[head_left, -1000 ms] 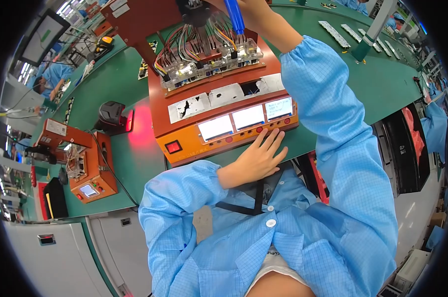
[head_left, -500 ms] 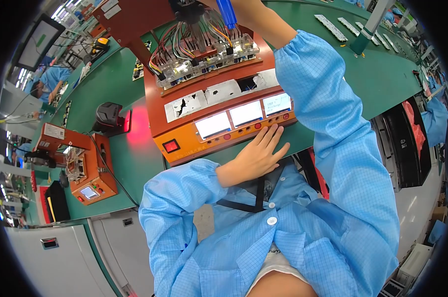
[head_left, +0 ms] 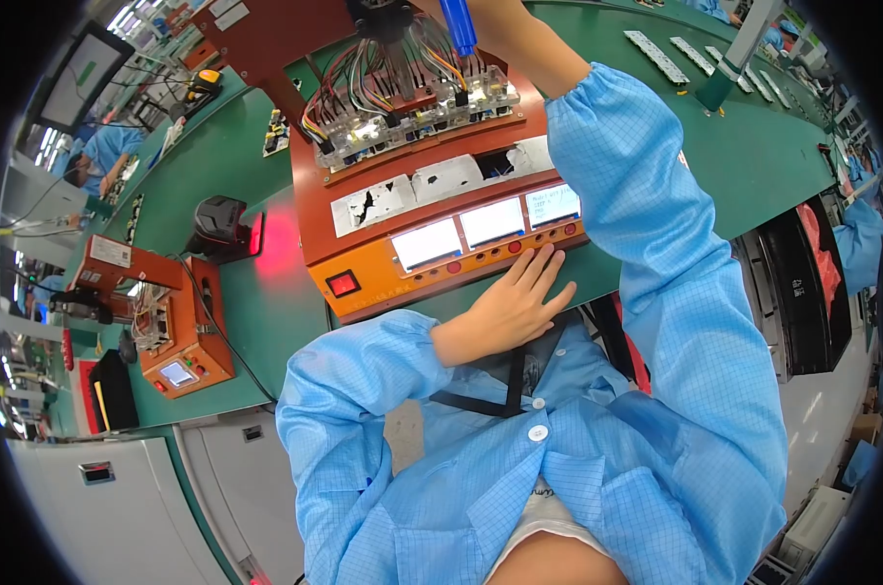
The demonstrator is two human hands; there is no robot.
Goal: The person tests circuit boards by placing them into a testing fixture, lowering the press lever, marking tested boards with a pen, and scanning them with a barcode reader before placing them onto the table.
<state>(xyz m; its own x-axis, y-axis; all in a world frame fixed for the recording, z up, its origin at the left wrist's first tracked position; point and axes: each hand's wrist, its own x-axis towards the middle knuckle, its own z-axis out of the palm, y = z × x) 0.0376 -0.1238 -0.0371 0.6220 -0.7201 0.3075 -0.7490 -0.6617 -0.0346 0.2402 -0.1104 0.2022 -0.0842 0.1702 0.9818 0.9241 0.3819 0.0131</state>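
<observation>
My left hand (head_left: 505, 307) lies with its fingers stretched out and apart at the front panel of an orange test fixture (head_left: 364, 283), fingertips by the small buttons under its displays. It holds nothing. My right hand (head_left: 505, 34) reaches to the top of the fixture, and its fingers are cut off by the upper edge of the view. Beside it a blue handle-like rod (head_left: 458, 27) points down; whether my fingers grip it is hidden. Under the press sits a clear block (head_left: 412, 122) with many coloured wires. The right display (head_left: 554, 203) shows text.
Left of the fixture a scanner (head_left: 219, 226) throws red light on the green table (head_left: 266, 336). A smaller orange fixture (head_left: 188, 336) stands farther left. Circuit board strips (head_left: 656, 57) lie at the back right. A black bin (head_left: 807, 292) stands right. Other people work at the far left and right.
The text on the right display has changed. Both hands keep almost the same place. The whole view has shifted slightly.
</observation>
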